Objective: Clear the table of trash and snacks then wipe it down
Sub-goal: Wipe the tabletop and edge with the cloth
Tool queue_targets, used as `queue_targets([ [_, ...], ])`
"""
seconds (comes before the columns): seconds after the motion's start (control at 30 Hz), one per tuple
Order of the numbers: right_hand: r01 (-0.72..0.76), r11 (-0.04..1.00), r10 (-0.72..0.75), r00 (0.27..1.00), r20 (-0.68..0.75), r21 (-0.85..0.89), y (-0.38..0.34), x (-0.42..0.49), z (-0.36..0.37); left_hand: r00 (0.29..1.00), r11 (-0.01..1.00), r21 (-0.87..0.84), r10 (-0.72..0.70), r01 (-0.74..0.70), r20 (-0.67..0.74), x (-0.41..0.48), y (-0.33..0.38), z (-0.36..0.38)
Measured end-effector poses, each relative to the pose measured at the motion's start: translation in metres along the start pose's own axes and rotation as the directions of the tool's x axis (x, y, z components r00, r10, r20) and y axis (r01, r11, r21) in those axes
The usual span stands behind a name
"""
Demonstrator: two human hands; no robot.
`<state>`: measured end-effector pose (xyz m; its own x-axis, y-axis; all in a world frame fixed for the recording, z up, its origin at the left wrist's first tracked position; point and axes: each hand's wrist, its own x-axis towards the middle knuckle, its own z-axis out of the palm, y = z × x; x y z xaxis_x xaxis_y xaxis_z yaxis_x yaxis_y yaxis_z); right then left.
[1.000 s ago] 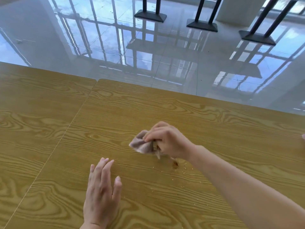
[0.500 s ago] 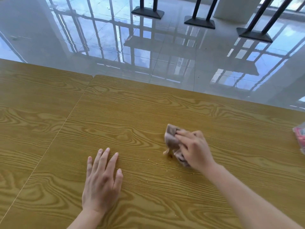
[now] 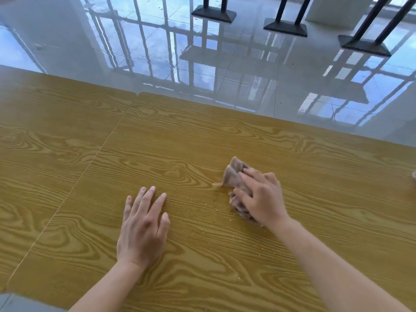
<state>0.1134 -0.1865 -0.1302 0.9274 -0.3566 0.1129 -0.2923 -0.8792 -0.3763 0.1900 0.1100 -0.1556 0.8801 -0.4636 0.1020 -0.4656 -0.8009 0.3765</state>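
I see the left hand (image 3: 144,228) flat, fingers straight, at lower centre on the yellow wood-grain table (image 3: 90,154); bracing, I'd guess. The right hand (image 3: 262,199), centre-right, bunches a crumpled grey-brown cloth (image 3: 234,174), pressing down to wipe. Pale crumbs (image 3: 230,220) lie beside it. Glossy tiled floor (image 3: 247,70) up top.

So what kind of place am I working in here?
Probably a canteen or cafeteria: wood-grain tables butted together, glossy tiled floor, and black metal table bases beyond.

Bright daylight; window glare on glossy floor (image 3: 157,52); edges bowed
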Motion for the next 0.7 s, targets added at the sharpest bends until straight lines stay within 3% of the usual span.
queue_targets([
  [0.13,0.245,0.959,-0.239,0.969,-0.054,0.145,-0.039,-0.050,0.016,1.000,1.000,-0.012,-0.010,0.010,-0.003,0.000,0.002,-0.001],
  [0.2,0.290,0.922,-0.293,0.956,-0.028,0.256,-0.048,-0.055,0.008,1.000,1.000,-0.020,-0.012,0.012,-0.008,0.001,0.001,-0.001],
  [0.27,0.085,0.861,-0.112,0.993,0.023,0.501,-0.047,-0.038,-0.011,1.000,0.999,-0.030,-0.017,0.017,-0.016,0.001,0.000,-0.001],
  [0.33,-0.133,0.775,0.148,0.989,0.027,0.618,-0.030,-0.009,-0.030,1.000,0.999,-0.040,-0.017,0.016,-0.018,0.001,0.000,0.000],
  [0.4,-0.275,0.750,0.305,0.951,0.054,0.602,-0.013,0.027,-0.039,1.000,0.998,-0.053,-0.016,0.015,-0.024,0.000,0.000,0.001],
  [0.47,-0.330,0.803,0.319,0.941,0.109,0.496,-0.014,0.052,-0.032,0.999,0.997,-0.077,-0.013,0.010,-0.035,0.000,0.000,0.001],
  [0.57,-0.137,0.988,0.129,0.985,0.111,0.065,-0.038,0.047,0.005,0.999,0.992,-0.124,-0.022,0.017,-0.047,0.000,-0.003,0.001],
  [0.6,-0.041,0.999,0.040,0.996,0.077,0.013,-0.049,0.034,0.015,0.999,0.990,-0.139,-0.023,0.016,-0.049,0.000,-0.004,0.001],
  [0.7,0.176,0.981,-0.181,0.981,0.063,0.082,-0.072,-0.016,0.024,0.999,0.982,-0.187,-0.022,0.013,-0.042,0.000,-0.003,-0.002],
])
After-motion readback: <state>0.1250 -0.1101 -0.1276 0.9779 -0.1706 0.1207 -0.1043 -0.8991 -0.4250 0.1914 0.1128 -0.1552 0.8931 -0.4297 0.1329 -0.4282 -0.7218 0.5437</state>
